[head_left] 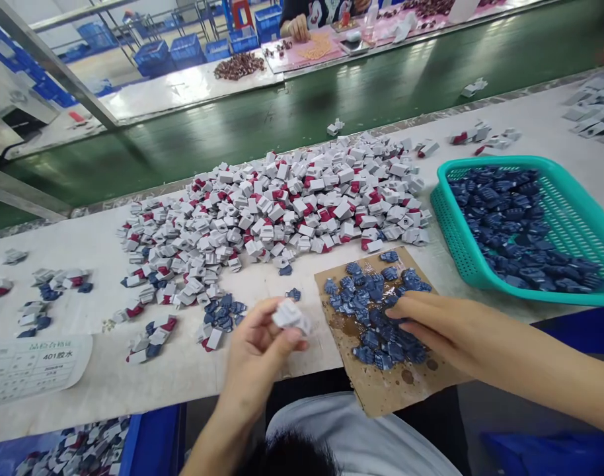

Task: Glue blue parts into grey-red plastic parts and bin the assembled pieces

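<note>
My left hand point(262, 350) pinches a light-grey plastic part point(289, 316) between thumb and fingers, above the table's front edge. To the right, my right hand point(431, 324) reaches down into dark-blue ridged plastic parts point(359, 294), which lie on a wet, stained piece of cardboard point(381, 393). Its fingers are drawn together among the blue parts, and whatever is at their tips is hidden. Behind both hands spreads a large heap of light-grey parts point(282, 205), many with dark-red pieces attached. One loose blue part point(293, 294) lies just behind the left hand.
A teal basket point(445, 225) of blue parts stands at the right. Small clusters of grey, red and blue parts point(151, 337) lie left, near a paper label point(39, 367). Below is a blue bin point(153, 439). Beyond runs a green conveyor belt point(262, 129); a person's hand point(299, 28) works across it.
</note>
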### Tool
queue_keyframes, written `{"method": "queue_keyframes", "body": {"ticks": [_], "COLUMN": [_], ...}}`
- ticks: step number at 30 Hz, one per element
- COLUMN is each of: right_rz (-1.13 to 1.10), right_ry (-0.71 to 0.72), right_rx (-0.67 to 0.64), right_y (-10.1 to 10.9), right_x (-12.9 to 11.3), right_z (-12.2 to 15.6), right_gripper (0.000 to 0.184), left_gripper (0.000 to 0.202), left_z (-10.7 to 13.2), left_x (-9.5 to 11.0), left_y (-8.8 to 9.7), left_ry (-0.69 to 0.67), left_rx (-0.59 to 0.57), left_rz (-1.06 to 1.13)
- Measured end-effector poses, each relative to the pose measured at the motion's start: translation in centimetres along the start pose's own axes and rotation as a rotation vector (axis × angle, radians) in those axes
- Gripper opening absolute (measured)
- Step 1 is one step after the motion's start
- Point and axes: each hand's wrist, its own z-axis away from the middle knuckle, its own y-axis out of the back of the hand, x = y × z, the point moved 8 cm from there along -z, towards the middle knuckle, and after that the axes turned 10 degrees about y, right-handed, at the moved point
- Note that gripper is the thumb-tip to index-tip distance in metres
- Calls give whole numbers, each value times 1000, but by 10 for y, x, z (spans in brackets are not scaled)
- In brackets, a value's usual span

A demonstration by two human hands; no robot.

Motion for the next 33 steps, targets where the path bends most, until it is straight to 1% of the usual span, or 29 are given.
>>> {"method": "queue_keyframes", "body": {"ticks": [2, 4, 5, 7, 8, 10, 13, 15, 18, 22, 23, 25, 27, 29, 33], "right_rz": [-81, -106, -116, -157, -180, -208, -199, -180, -151, -115, -100, -105, -175, -263, -341], "right_ry": [0, -38, -60, -91, -92, -61, 26, 60, 74, 66, 77, 114, 120, 95, 78], "right_rx": [82, 244, 338, 508, 568, 608, 574, 553, 533, 490, 466, 374, 272, 202, 147], "right_y": [14, 29, 35, 39, 39, 34, 29, 28, 28, 27, 27, 26, 23, 20, 14], "right_x": [-10, -22, -29, -41, -47, -56, -68, -72, -75, -75, -75, -76, -74, -68, -59], "right_z": [-6, -5, -3, 5, 9, 11, 6, 2, -2, -4, -6, -10, -14, -17, -19], "right_gripper": [17, 8, 8, 11, 13, 18, 19, 20, 20, 18, 18, 19, 21, 21, 17], "left_gripper": [30, 31, 31, 31, 32, 32, 36, 40, 43, 44, 44, 43, 41, 39, 39], "left_z": [2, 5, 7, 11, 12, 15, 17, 18, 18, 18, 18, 18, 17, 17, 15], "left_x": [-16, -27, -31, -35, -36, -34, -31, -28, -26, -26, -26, -24, -21, -20, -25], "left_y": [-24, -44, -52, -65, -70, -76, -79, -79, -79, -74, -73, -71, -70, -69, -67], "left_ry": [103, 175, 199, 224, 223, 217, 193, 176, 154, 166, 169, 158, 129, 101, 87], "left_rx": [-98, -162, -186, -236, -261, -299, -322, -330, -329, -278, -267, -258, -254, -252, -248], "left_rz": [93, 182, 222, 288, 315, 348, 353, 342, 322, 245, 210, 131, 67, 36, 12]}}
